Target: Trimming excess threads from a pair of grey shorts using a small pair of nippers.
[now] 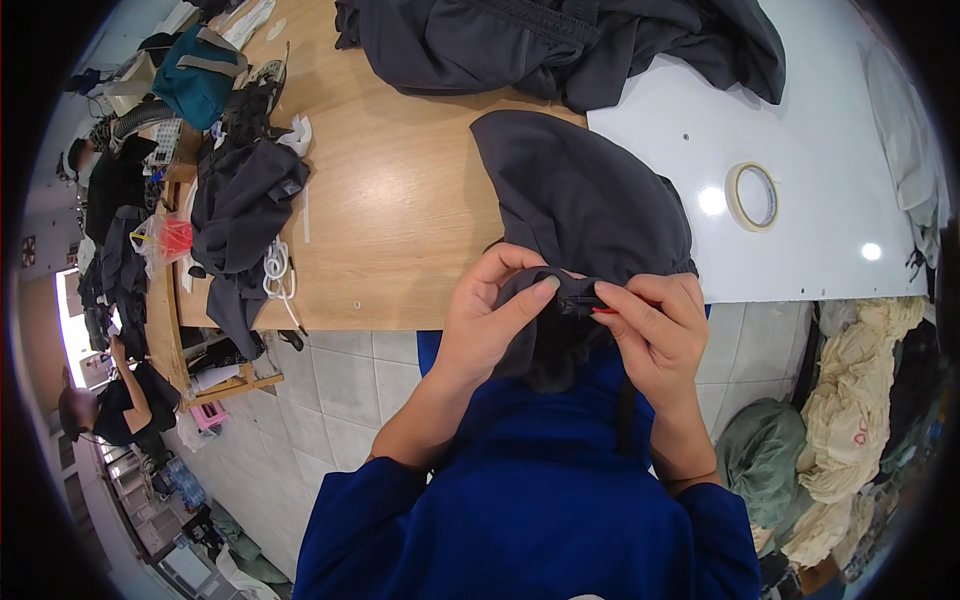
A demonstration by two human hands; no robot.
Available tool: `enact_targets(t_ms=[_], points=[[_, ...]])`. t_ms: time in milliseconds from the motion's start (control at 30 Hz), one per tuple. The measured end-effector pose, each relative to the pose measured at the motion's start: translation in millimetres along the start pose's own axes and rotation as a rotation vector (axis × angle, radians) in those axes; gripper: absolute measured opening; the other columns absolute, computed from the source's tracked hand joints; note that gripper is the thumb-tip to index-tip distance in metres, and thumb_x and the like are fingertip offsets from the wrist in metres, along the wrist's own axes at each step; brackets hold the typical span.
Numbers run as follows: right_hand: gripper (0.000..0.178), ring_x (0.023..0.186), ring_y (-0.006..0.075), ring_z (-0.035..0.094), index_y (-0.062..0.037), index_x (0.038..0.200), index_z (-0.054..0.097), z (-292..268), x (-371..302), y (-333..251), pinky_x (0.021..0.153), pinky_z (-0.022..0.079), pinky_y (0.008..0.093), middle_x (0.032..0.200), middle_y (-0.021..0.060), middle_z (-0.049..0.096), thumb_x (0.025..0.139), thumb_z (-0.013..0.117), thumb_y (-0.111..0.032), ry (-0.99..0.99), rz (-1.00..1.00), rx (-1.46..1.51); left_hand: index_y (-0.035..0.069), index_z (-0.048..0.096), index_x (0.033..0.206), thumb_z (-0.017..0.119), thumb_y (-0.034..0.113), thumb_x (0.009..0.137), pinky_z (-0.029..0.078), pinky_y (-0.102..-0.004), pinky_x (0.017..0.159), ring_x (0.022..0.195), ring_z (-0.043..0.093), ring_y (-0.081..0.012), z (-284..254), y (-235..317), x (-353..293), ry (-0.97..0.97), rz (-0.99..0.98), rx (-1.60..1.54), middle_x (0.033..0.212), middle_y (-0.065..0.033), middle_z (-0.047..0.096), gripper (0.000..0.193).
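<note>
A dark grey garment (600, 200) lies over the near table edge and is gathered up between my two hands. My left hand (487, 315) is closed on a fold of it, with the thumb lying on top. My right hand (655, 325) pinches a small red-handled tool (604, 310), its thin dark tip pointing left against the fabric near my left thumb. Most of the tool is hidden by my fingers, so I cannot tell its exact kind. Part of the garment hangs down in front of my blue shirt.
More dark grey garments (480, 45) lie across the table's far side. A tape roll (752, 196) rests on the white board (660, 120) at right. Left are a dark cloth pile (245, 200) and a white cord (278, 268). Cream fabric bundles (850, 390) sit low right; a person (130, 400) works far left.
</note>
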State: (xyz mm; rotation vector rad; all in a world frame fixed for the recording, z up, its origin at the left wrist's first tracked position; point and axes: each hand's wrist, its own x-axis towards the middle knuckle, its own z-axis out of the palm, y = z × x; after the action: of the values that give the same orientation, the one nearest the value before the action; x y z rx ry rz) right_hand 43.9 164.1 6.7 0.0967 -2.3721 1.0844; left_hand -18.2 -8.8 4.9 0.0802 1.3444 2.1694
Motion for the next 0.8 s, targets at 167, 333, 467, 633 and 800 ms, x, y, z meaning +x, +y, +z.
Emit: enact_targets(t_ms=[167, 333, 467, 633, 800], points=[[0.032, 0.067, 0.0159, 0.047, -0.0125, 0.091, 0.072, 0.0, -1.0, 0.7, 0.058, 0.037, 0.0261, 0.075, -0.0005, 0.057, 0.059, 0.077, -0.010, 0.013, 0.004, 0.011, 0.003, 0.053, 0.097, 0.059, 0.003, 0.087, 0.044, -0.0236, 0.084, 0.090, 0.057, -0.0100, 0.1, -0.7, 0.0, 0.019, -0.003, 0.016, 0.098, -0.0091, 0.064, 0.012], [0.031, 0.067, 0.0164, 0.048, -0.0104, 0.091, 0.072, -0.9, -3.9, 3.4, 0.058, 0.036, 0.0266, 0.075, 0.0002, 0.057, 0.060, 0.077, -0.009, 0.044, 0.057, 0.045, 0.003, 0.054, 0.099, 0.061, 0.003, 0.086, 0.044, -0.0212, 0.080, 0.087, 0.056, -0.0076, 0.5, -0.1, -0.6, 0.084, -0.006, -0.007, 0.093, -0.0030, 0.061, 0.014], [0.033, 0.069, 0.0161, 0.051, -0.0078, 0.094, 0.070, -2.4, -6.4, 4.1, 0.059, 0.039, 0.0261, 0.077, 0.0026, 0.058, 0.062, 0.076, -0.007, 0.039, 0.094, 0.086, 0.003, 0.055, 0.098, 0.061, 0.002, 0.085, 0.044, -0.0204, 0.080, 0.086, 0.056, -0.0070, -1.5, -1.2, -1.2, 0.092, -0.013, -0.045, 0.090, -0.0015, 0.059, 0.015], [0.045, 0.068, 0.0155, 0.053, -0.0035, 0.105, 0.064, 3.8, -7.0, 0.0, 0.060, 0.043, 0.0233, 0.082, 0.0067, 0.058, 0.062, 0.079, -0.009, -0.007, 0.235, 0.392, 0.002, 0.051, 0.108, 0.057, -0.001, 0.086, 0.044, -0.0203, 0.081, 0.091, 0.057, -0.0073, 2.3, -1.2, -0.7, 0.094, 0.018, -0.037, 0.095, -0.0026, 0.060, 0.023], [0.043, 0.055, 0.0139, 0.048, -0.0040, 0.101, 0.065, 14.5, -1.6, -13.3, 0.050, 0.038, 0.0230, 0.068, 0.0044, 0.054, 0.061, 0.080, -0.007, -0.043, 0.314, 0.396, 0.001, 0.046, 0.118, 0.051, -0.003, 0.088, 0.044, -0.0206, 0.082, 0.091, 0.058, -0.0081, 3.1, 0.9, -4.8, 0.033, 0.016, 0.030, 0.097, -0.0060, 0.061, 0.030]])
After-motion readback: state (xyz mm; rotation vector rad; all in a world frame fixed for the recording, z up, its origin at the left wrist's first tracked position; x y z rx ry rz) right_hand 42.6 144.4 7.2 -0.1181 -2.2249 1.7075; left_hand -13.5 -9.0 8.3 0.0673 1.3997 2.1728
